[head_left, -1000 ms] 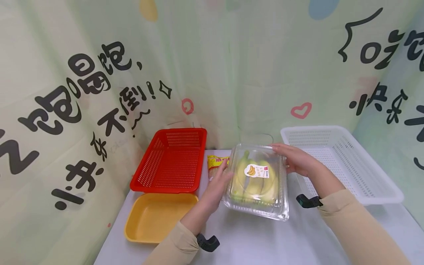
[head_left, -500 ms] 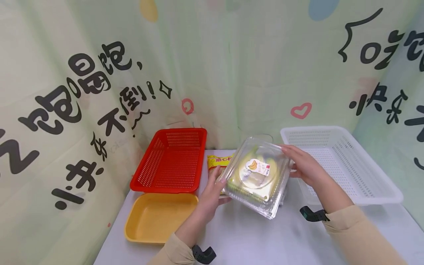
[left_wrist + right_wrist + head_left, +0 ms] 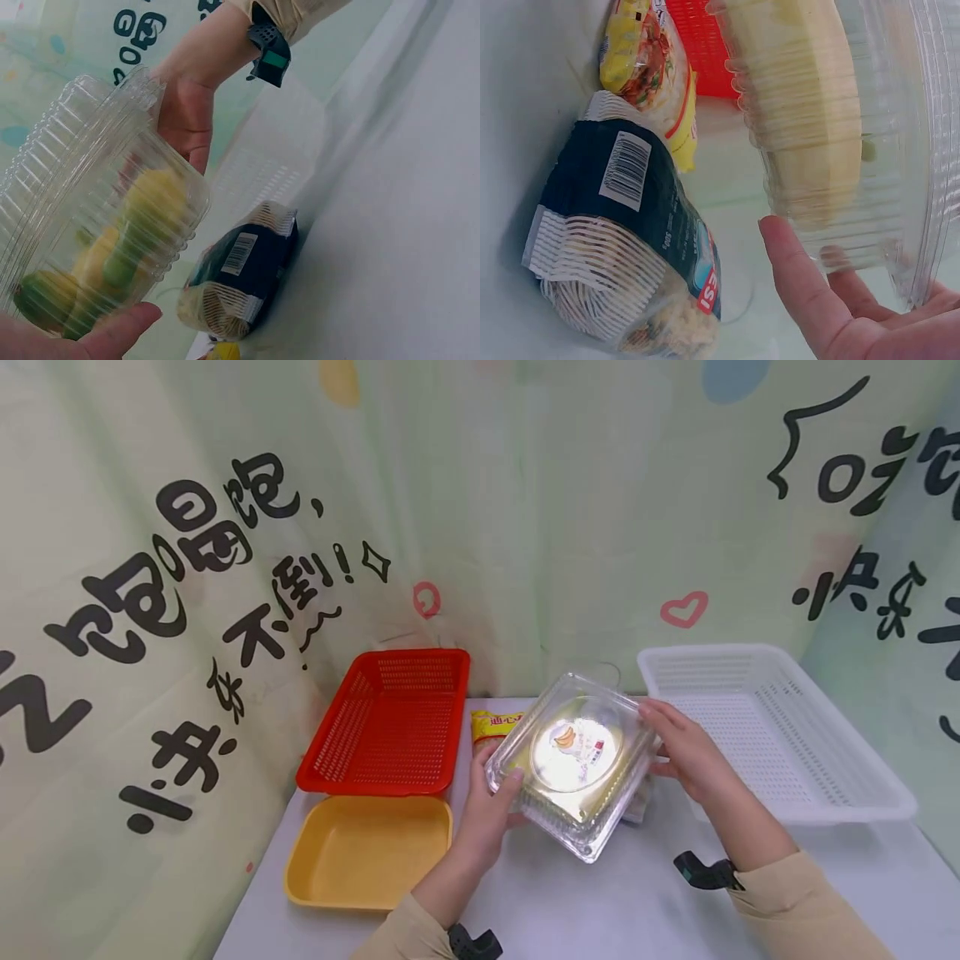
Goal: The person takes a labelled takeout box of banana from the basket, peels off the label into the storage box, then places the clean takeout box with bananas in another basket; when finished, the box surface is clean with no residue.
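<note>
Held above the table between both hands is a clear plastic clamshell box of bananas [image 3: 551, 760], tilted, with a round banana label on its lid. My left hand [image 3: 487, 810] grips its left edge, thumb on top. My right hand [image 3: 693, 756] holds the far right corner; in the right wrist view its fingers [image 3: 799, 285] reach under the box. Yellow-green bananas [image 3: 150, 217] show through the side in the left wrist view. Below lie a dark blue bag of dry pasta [image 3: 641, 217] with a barcode and a yellow food packet [image 3: 645, 67]; the box mostly hides both in the head view.
A red perforated basket [image 3: 307, 777] stands at the back left, with a yellow tray [image 3: 300, 893] in front of it. To the right is a white perforated basket [image 3: 862, 814]. A printed curtain [image 3: 585, 527] hangs behind the white-covered table [image 3: 600, 910].
The banana box has turned clockwise and its lid now catches more glare. My right hand has shifted a little right and down. The left thumb now lies over the box's edge.
</note>
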Tool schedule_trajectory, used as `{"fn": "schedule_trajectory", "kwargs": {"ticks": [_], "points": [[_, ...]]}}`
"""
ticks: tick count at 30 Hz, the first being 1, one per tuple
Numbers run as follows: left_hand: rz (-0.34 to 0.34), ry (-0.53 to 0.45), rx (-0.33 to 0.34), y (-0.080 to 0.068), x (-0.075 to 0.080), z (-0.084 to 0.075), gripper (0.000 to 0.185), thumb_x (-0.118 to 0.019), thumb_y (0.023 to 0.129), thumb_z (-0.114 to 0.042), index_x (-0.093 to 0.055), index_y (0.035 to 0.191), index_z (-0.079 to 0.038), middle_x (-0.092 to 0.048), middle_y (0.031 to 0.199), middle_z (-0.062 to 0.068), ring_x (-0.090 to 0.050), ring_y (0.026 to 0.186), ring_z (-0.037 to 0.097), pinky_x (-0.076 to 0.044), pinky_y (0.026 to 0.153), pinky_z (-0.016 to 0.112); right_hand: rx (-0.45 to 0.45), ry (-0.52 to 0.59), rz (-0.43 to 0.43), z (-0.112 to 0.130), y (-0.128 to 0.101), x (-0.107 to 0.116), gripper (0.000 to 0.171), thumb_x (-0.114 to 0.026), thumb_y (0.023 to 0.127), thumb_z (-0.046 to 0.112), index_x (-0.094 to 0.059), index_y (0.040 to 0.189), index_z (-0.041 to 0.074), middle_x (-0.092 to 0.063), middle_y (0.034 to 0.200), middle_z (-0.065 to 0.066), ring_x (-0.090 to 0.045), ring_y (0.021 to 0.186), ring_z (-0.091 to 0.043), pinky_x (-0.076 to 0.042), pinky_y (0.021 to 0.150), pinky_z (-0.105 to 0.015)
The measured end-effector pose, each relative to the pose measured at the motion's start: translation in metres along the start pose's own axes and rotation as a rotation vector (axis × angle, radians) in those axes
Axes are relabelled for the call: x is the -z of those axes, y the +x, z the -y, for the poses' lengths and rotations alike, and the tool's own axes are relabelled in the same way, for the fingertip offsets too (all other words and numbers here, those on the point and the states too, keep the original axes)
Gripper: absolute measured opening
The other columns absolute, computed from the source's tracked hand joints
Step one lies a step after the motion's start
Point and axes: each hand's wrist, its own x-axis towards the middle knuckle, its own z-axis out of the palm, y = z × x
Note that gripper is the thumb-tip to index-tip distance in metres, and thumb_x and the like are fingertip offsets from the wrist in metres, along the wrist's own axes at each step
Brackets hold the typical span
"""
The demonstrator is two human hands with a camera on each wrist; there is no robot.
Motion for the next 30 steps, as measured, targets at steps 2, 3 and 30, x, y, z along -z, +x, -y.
{"fn": "schedule_trajectory", "kwargs": {"ticks": [2, 3, 30], "points": [[-0.018, 0.013, 0.008, -0.001, 0.002, -0.001, 0.064, -0.065, 0.093, -0.037, -0.029, 0.146, -0.034, -0.048, 0.140, 0.007, -0.063, 0.101, 0.020, -0.061, 0.077, 0.042, 0.017, -0.022, 0.014, -0.001, -0.002, 0.000, 0.077, -0.043, 0.096, 0.064, -0.028, 0.156, 0.019, -0.034, 0.155, -0.020, -0.056, 0.118, -0.031, -0.057, 0.081, -0.033], [-0.022, 0.009, 0.010, 0.000, 0.003, -0.001, 0.063, -0.065, 0.093, -0.036, -0.030, 0.146, -0.034, -0.048, 0.140, 0.008, -0.063, 0.100, 0.020, -0.061, 0.076, 0.042, 0.029, -0.038, 0.026, -0.001, -0.003, 0.001, 0.076, -0.041, 0.097, 0.063, -0.028, 0.156, 0.019, -0.036, 0.154, -0.020, -0.057, 0.118, -0.031, -0.057, 0.082, -0.033], [0.042, -0.042, 0.055, 0.006, 0.025, -0.007, 0.054, -0.056, 0.097, -0.023, -0.034, 0.146, -0.025, -0.046, 0.138, 0.015, -0.065, 0.088, 0.020, -0.060, 0.069, 0.037, 0.143, -0.171, 0.555, 0.026, 0.043, 0.020, 0.060, -0.045, 0.103, 0.042, -0.018, 0.156, 0.043, 0.000, 0.168, 0.001, -0.001, 0.152, -0.041, -0.016, 0.115, -0.071]]}}
